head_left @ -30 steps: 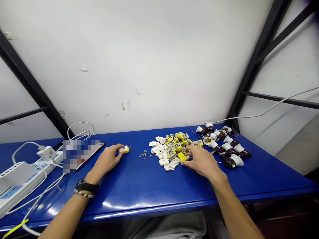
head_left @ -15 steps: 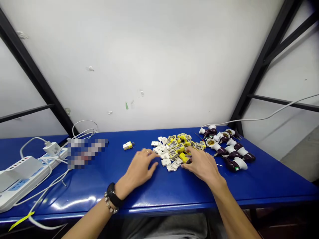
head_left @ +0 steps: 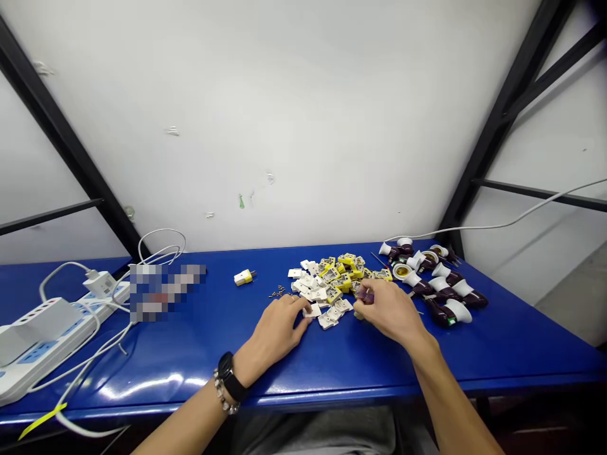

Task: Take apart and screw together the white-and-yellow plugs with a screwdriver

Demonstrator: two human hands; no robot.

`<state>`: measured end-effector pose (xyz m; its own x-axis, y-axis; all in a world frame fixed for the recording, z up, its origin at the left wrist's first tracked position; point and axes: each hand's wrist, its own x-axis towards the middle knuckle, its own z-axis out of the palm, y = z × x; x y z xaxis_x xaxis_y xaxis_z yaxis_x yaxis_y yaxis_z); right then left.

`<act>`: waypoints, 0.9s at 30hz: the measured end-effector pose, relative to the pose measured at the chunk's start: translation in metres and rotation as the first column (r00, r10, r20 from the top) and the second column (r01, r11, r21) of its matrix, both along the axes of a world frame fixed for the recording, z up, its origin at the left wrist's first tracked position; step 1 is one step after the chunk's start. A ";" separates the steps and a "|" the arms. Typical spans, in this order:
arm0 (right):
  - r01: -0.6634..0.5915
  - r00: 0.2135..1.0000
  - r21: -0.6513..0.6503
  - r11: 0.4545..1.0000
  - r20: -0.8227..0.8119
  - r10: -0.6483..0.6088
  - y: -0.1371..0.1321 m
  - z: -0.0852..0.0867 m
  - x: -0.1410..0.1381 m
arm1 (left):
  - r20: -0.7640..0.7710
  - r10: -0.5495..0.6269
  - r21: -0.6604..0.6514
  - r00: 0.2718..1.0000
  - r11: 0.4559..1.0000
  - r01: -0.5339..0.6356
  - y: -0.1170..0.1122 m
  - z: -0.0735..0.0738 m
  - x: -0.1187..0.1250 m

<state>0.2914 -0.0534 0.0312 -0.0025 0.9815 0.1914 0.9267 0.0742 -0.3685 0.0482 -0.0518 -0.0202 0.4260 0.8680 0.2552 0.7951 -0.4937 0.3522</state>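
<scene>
A heap of small white and yellow plug parts [head_left: 332, 281] lies on the blue table [head_left: 332, 360]. My left hand [head_left: 279, 328] rests at the heap's near left edge, fingers pinched on a white plug part [head_left: 313, 310]. My right hand [head_left: 386, 309] is at the heap's near right edge, fingers curled around a small yellow piece that is mostly hidden. A finished yellow and white plug [head_left: 243, 277] lies alone to the left of the heap. Several tiny screws [head_left: 276, 292] are scattered between it and the heap.
Several dark lamp sockets with white ends [head_left: 434, 281] lie to the right of the heap. A white power strip [head_left: 42, 335] with a charger and cables sits at the far left, next to a phone [head_left: 164, 287]. Black frame bars rise on both sides.
My left hand let go of the finished plug, moved right to the heap and took a white part. My right hand lifted slightly with a yellow piece.
</scene>
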 end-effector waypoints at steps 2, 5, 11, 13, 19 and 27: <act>-0.008 1.000 -0.017 1.000 0.002 0.008 0.000 0.001 0.002 | 0.008 -0.003 0.002 1.000 1.000 0.003 -0.001 -0.001 -0.001; -0.034 0.999 -0.021 0.999 -0.035 0.033 -0.002 0.004 0.006 | 0.019 -0.013 0.016 1.000 1.000 0.013 0.000 -0.002 -0.004; -0.334 0.914 -0.021 0.942 -0.253 0.318 -0.019 0.013 0.002 | 0.211 -0.023 0.027 0.977 0.999 0.018 0.000 0.004 -0.016; -0.454 0.861 -0.067 0.888 -0.289 0.418 -0.024 0.012 -0.008 | 0.305 -0.046 -0.015 0.951 0.998 0.053 -0.005 0.008 -0.019; -0.501 0.863 -0.164 0.850 -0.162 0.478 -0.022 -0.007 -0.035 | 0.356 -0.165 -0.127 0.920 0.967 0.223 -0.029 0.014 -0.025; -0.593 0.805 -0.234 0.770 -0.189 0.563 -0.021 -0.001 -0.034 | 0.348 -0.145 -0.148 0.926 0.967 0.207 -0.039 0.015 -0.031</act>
<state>0.2572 -0.0743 0.0306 -0.5817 0.8121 -0.0462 0.6965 0.4680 -0.5440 0.0171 -0.0906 -0.0055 0.4937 0.8311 0.2558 0.5233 -0.5189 0.6759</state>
